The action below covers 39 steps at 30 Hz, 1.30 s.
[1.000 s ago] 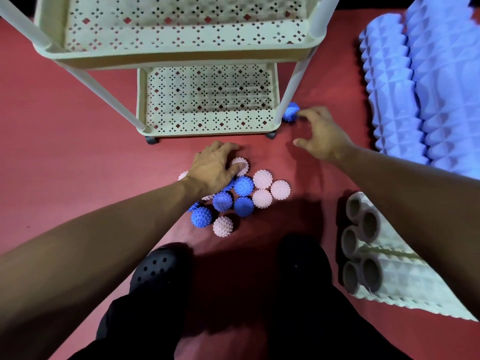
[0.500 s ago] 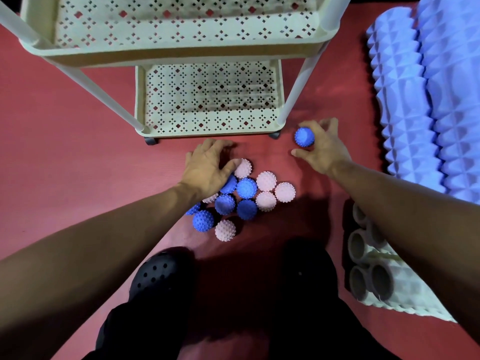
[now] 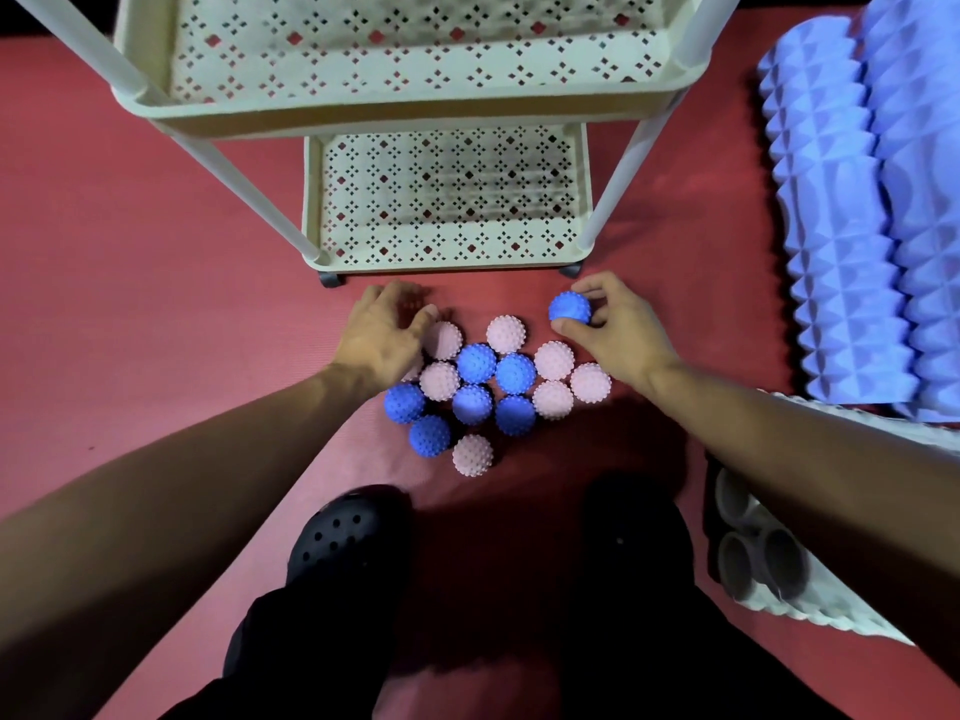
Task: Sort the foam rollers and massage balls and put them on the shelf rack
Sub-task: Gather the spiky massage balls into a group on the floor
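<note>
While our right hand (image 3: 618,335) pinches a blue spiky ball (image 3: 570,307), the ball pile (image 3: 488,387) lies just left of it, under our left hand (image 3: 382,335), fingers loosely spread on a pink ball (image 3: 444,339)

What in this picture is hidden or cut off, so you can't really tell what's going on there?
Head view, the only one:
- Under the left hand: it lies over the pile's edge, hiding any ball beneath and whether it grips one.
- Purple rollers: cut off by the right edge, so their count is unclear.
- White rollers: partly behind the right forearm.
- Shelf rack: top cropped; the upper tray hides part of the lower one.
- Right hand: plainly holds a blue ball.
</note>
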Available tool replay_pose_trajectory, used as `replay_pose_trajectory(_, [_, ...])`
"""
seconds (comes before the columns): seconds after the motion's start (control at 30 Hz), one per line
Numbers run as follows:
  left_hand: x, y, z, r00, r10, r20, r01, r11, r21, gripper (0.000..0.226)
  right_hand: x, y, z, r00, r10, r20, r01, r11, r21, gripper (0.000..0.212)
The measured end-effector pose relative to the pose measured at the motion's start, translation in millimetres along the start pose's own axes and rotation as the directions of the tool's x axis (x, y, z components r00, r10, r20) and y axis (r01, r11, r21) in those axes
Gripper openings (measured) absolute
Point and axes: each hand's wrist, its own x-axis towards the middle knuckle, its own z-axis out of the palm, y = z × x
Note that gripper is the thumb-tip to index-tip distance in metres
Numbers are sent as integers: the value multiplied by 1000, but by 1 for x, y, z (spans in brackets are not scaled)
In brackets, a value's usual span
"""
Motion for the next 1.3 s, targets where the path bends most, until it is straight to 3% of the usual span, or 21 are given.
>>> replay_pose_trajectory(0.2, [1, -17, 7, 985, -131, 110, 137, 989, -52, 41, 10, -5, 16, 993, 11, 119, 2, 994, -109, 37])
replay_pose_trajectory(0.3, [3, -25, 16, 971, -152, 182, 153, 988, 10, 42, 7, -5, 20, 992, 0, 126, 14, 993, -115, 34])
replay_pose_trajectory(0.63, [2, -29, 29, 952, -70, 297, 38, 993, 112, 50, 4, -6, 20, 988, 25, 150, 1, 985, -174, 28])
replay_pose_trajectory(0.97, [-17, -9, 28, 961, -22, 276, -29, 983, 179, 54, -5, -11, 25, 989, 14, 150, 19, 976, -216, 29])
replay_pose_trajectory(1.13, [-18, -7, 22, 964, -12, 266, -72, 950, 304, 57, -8, -20, 11, 982, 33, 186, 20, 961, -275, 53])
replay_pose_trajectory(1.3, [-27, 18, -16, 974, 58, 218, -129, 936, 327, 78, -25, -44, -44, 971, -25, 239, 116, 921, -372, 55])
